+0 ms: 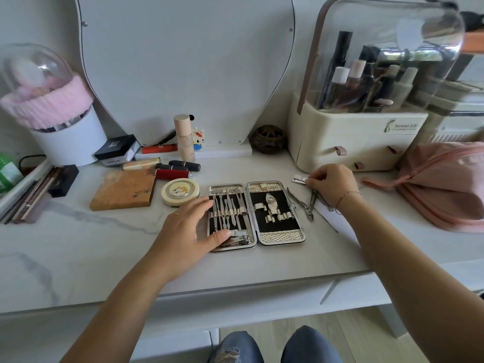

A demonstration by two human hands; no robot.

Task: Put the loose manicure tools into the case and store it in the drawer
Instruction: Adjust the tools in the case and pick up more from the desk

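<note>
The case [256,213] lies open and flat in the middle of the frame, its left half full of tools in their loops, its right half mostly bare straps. The left hand [192,226] rests spread on the case's left edge, fingers flat, pinning it and grasping nothing. The right hand [331,186], at centre right, has its fingertips pinched on a small nail clipper [300,179] that lies on the counter [78,244] just right of the case. Below that hand lie the nippers [305,205] and a thin file [327,221], their long axes running from upper left to lower right, close beside the case's right edge. So the loose tools all sit right of the empty slots, nearer the right hand; a short carry leftward should do it. The organiser [353,142] stands behind and the pink bag [445,184] at far right, neither in the path. The nippers lie very near the clipper and could be nudged.
</note>
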